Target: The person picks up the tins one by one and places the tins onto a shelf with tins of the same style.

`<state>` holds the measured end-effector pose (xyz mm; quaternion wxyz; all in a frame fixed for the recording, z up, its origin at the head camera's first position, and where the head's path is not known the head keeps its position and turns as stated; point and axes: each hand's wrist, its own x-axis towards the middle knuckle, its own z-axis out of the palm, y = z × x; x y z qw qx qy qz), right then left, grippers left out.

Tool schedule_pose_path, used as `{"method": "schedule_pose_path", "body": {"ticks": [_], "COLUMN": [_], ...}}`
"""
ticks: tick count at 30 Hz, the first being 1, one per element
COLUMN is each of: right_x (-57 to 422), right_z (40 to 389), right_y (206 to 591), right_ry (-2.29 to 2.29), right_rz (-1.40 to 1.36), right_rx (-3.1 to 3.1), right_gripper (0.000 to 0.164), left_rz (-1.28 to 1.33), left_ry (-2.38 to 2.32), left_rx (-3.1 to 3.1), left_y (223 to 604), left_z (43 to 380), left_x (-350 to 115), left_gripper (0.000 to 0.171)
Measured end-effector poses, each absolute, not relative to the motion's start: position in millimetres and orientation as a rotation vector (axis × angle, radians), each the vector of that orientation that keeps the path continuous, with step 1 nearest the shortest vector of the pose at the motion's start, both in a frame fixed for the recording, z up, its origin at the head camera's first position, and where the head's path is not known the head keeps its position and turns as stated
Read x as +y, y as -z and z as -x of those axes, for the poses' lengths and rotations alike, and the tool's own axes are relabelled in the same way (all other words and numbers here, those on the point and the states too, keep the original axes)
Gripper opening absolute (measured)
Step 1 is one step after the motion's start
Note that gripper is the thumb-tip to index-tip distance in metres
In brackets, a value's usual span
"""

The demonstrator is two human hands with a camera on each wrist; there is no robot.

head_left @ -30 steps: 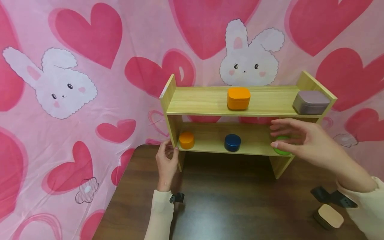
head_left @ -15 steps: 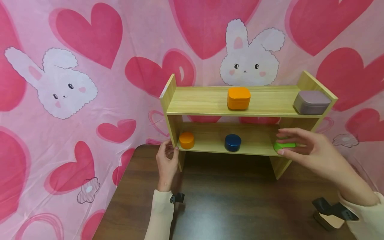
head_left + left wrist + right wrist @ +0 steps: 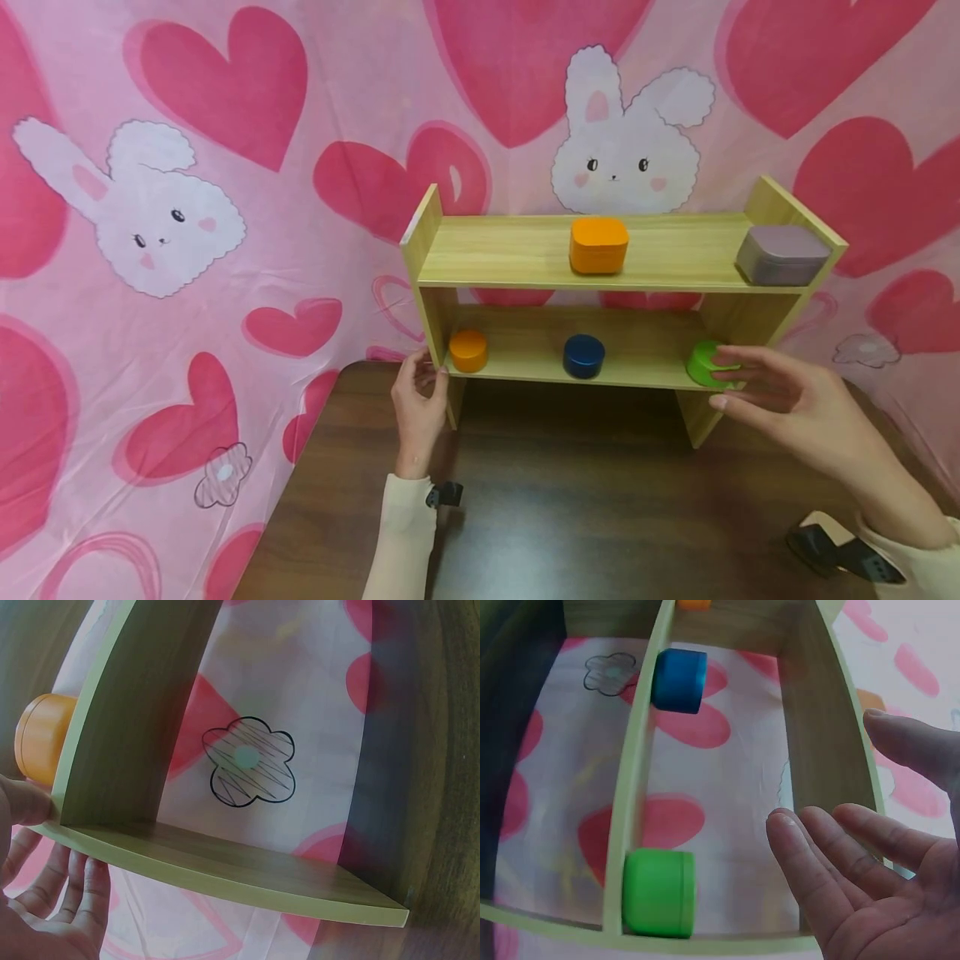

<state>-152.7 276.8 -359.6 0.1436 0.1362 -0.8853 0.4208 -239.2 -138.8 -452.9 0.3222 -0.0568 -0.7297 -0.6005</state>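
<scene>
A two-tier wooden shelf (image 3: 510, 250) stands on the table. My left hand (image 3: 417, 408) holds its left side panel, thumb at the front edge and fingers against the outer side, as the left wrist view shows. Close by on the lower tier sits a round orange tin (image 3: 468, 351). My right hand (image 3: 802, 408) is in front of the lower tier's right end, fingers spread and holding nothing. Just beyond its fingertips stands a round green tin (image 3: 703, 363), apart from the hand in the right wrist view. A round blue tin (image 3: 584, 357) occupies the middle of that tier.
On the upper tier are an orange rounded box (image 3: 598, 246) near the middle and a greyish-purple box (image 3: 783, 255) against the right panel. A beige-lidded box (image 3: 825, 527) lies on the dark table (image 3: 570, 500), partly hidden by the right wrist's camera strap. Behind hangs a pink heart-patterned cloth (image 3: 360, 75).
My right hand has drawn back from the green tin, down and to the right, uncovering more of it. The left hand keeps its place on the shelf's side.
</scene>
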Motion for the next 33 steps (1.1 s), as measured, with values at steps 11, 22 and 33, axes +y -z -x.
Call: {"method": "schedule_pose_path", "body": {"ticks": [11,22,33], "right_x": [292,305,320], "right_z": [142,136,128], "right_y": [379,395,419], "right_ry": [-1.258,-1.24,-1.22], "right_rz": [-0.26,-0.118,-0.001], "right_rx": [-2.541,-2.618,-2.667], "right_gripper": [0.056,0.06,0.065], "left_rz": [0.162,0.144,0.128], "left_ry": [1.589,1.583,1.564], "left_rx": [-1.9,-1.92,-1.931], "left_y": [452,452,453], "left_z": [241,240,240], "left_x": [-138,-138,-138], "left_gripper": [0.028,0.029,0.03]}}
